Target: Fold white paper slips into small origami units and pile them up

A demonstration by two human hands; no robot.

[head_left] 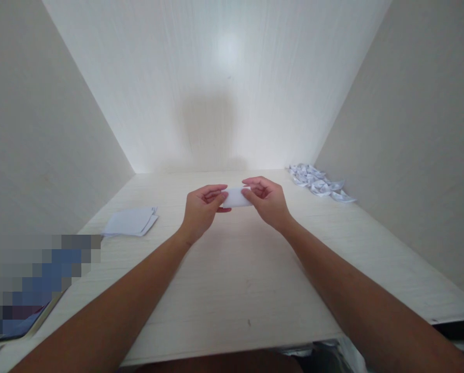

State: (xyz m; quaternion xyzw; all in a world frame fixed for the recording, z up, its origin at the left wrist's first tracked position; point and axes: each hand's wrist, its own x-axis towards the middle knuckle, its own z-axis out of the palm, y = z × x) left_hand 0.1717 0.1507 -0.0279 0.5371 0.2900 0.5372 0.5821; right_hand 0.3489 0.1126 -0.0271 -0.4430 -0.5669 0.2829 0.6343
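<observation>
A small white rectangle of folded paper [237, 198] is held up above the middle of the table, between my two hands. My left hand [203, 207] pinches its left end, thumb in front and fingers behind. At the right end, my right hand [269, 202] grips it the same way, with the thumb pressed on its face and the index finger raised above. The fingers behind the paper are partly hidden.
A stack of white paper sheets [129, 221] lies on the table [235, 290] at the left. Several folded white paper pieces [318, 181] are heaped at the back right. Walls enclose the back and both sides. A blurred, pixelated area covers the lower left.
</observation>
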